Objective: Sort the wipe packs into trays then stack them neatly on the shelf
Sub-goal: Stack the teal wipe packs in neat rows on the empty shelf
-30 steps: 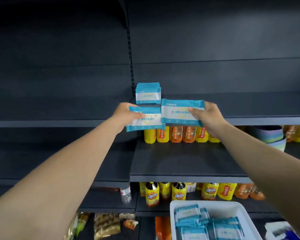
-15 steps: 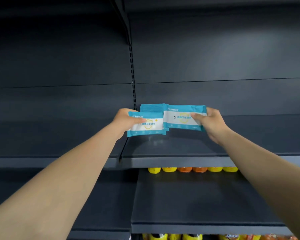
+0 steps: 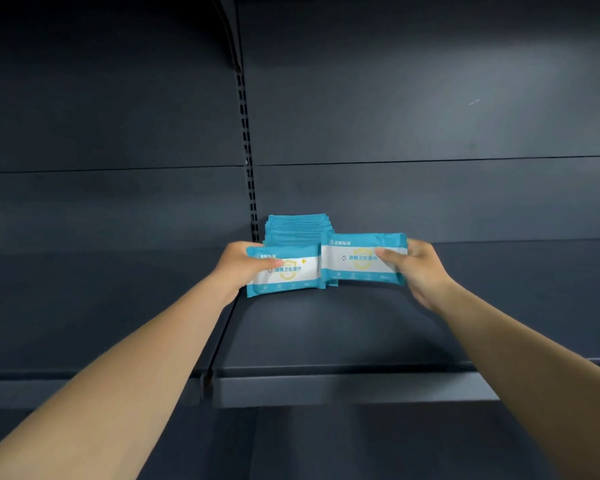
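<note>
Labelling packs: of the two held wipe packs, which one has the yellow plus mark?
The wipe pack in the left hand; the right hand pack shows none.

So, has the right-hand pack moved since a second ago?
Yes. The right pack went from the front edge of the shelf inward, and is now level beside the stack.
</note>
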Tool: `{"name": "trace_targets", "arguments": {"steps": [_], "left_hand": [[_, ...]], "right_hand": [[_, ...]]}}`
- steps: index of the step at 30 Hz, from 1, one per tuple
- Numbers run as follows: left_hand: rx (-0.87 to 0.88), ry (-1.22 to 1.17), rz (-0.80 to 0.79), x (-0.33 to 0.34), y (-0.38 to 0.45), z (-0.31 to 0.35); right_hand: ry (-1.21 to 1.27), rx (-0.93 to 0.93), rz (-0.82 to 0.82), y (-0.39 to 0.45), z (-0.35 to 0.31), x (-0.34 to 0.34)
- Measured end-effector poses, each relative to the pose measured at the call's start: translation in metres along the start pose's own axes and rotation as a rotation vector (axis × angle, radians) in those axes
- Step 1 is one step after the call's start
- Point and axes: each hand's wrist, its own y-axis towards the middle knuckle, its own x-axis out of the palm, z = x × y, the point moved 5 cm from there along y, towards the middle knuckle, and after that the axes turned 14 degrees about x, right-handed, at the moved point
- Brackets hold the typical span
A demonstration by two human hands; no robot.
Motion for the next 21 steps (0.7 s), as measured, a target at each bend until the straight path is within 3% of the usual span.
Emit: {"name": "trace_targets", "arguments": {"steps": [4, 13, 21], "left_hand": [[0.013, -0.041, 0.033, 0.003, 0.009, -0.017], [0.235, 0.204, 0.08, 0.01, 0.027, -0.017], [0.346, 0.287, 0.132, 0.016, 0.028, -0.013]], "right_hand": [[0.055, 0.021, -0.001, 0.011, 0.018, -0.004], [0.068, 0.037, -0.006, 0.021, 0.024, -0.011], [0.065, 0.045, 0.005, 0.017, 0.021, -0.018]]}}
